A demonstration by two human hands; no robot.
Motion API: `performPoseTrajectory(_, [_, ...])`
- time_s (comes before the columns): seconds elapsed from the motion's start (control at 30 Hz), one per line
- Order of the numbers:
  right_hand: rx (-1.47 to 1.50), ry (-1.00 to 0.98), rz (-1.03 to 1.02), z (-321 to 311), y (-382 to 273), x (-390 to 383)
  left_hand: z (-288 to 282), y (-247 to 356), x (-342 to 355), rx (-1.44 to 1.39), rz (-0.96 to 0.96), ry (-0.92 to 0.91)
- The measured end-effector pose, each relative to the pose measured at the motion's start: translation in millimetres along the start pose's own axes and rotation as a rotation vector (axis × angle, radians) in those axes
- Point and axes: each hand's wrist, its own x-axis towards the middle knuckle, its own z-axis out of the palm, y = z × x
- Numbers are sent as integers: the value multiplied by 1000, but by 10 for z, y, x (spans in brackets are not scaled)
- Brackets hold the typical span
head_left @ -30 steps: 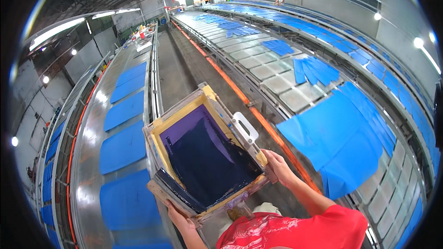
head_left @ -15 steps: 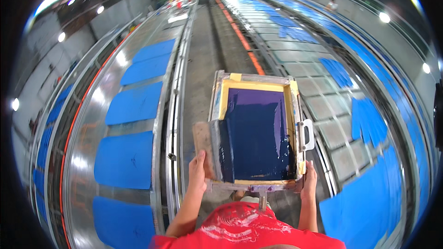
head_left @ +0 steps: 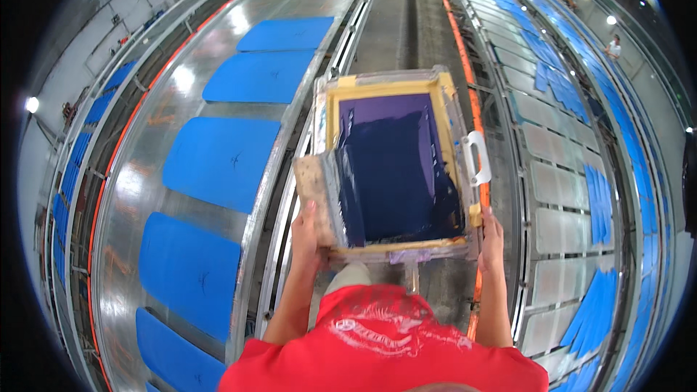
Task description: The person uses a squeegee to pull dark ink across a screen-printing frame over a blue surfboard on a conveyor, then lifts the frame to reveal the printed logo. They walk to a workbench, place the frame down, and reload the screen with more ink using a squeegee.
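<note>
Between my two hands a screen printing frame (head_left: 446, 141) is held above the aisle, its inner edges lined with yellow tape. Dark blue ink (head_left: 396, 181) covers most of its purple mesh. A squeegee with a wooden handle (head_left: 314, 192) lies along the frame's left side, its blade edge in the ink. My left hand (head_left: 305, 236) is closed at the near left corner, thumb against the squeegee's wood; its other fingers are mostly hidden. My right hand (head_left: 491, 238) grips the near right edge, below a white handle (head_left: 477, 158) fixed to the frame.
A long metal table (head_left: 170, 145) on the left carries several blue sheets (head_left: 221, 162) with small dark marks. On the right, another long table holds pale rectangular plates (head_left: 563, 231) and blue strip-cut pieces (head_left: 594, 312). Rails and an orange strip (head_left: 459, 36) edge the aisle. A person (head_left: 614, 46) stands far right.
My view has turned toward the left table and tilted down. The frame and both hands sit higher in the picture, the frame slightly turned. Both hands keep their hold.
</note>
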Motion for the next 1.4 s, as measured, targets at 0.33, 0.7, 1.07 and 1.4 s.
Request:
performPoseTrajectory(0.33, [23,282,30,211,-416,2170,1918,485,2343,24,-86,-210])
performPoseTrajectory(0.7, [314,664,293,481,-962,5407,4291,213,5179,-18,-169,-374])
performPoseTrajectory(1.07, [14,-73,-27,1430,-1824,8608,5195,462,7325,-137,-13,-40])
performPoseTrajectory(1.4, [-1,-15,-102,1899,-2073,10956,6543,626,9375,-208,22,-76])
